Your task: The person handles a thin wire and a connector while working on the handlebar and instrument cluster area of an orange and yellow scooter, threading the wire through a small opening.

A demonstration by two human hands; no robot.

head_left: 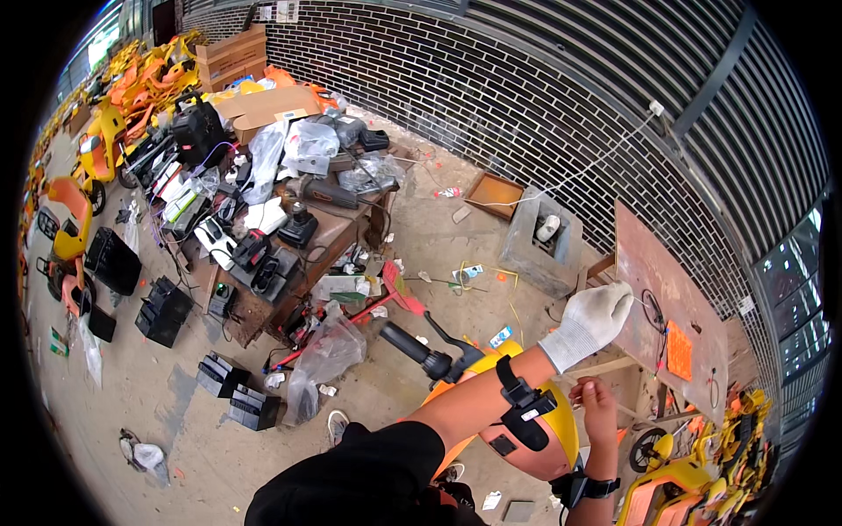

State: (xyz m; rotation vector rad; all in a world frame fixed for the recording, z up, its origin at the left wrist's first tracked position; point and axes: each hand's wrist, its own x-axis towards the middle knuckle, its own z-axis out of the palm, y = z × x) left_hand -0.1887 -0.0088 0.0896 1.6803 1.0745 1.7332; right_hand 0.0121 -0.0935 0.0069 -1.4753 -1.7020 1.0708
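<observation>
The left hand [588, 326], in a pale knitted glove, has its fingers drawn together at the left edge of a reddish-brown board [647, 256]; I cannot tell whether they pinch anything or touch that edge. The bare right hand [598, 405] is just below it, fingers loosely curled, and whether they close on something I cannot tell either. Under both arms stands the yellow-and-orange scooter [531, 460], its black handlebar grip [403, 347] jutting left past the left forearm, which crosses over its body and hides part of it. On the board, an orange piece [679, 351] lies near the lower edge, a dark cable [650, 309] nearer the left. Beyond the hands, a hollow concrete block [537, 270] narrows the room before the brick wall [491, 110]. Leftward, a lane of floor separates the scooter from the crowded worktop [338, 235], a clear plastic bag [320, 377] intruding; a power tool [329, 193] lies near the worktop's right corner.
</observation>
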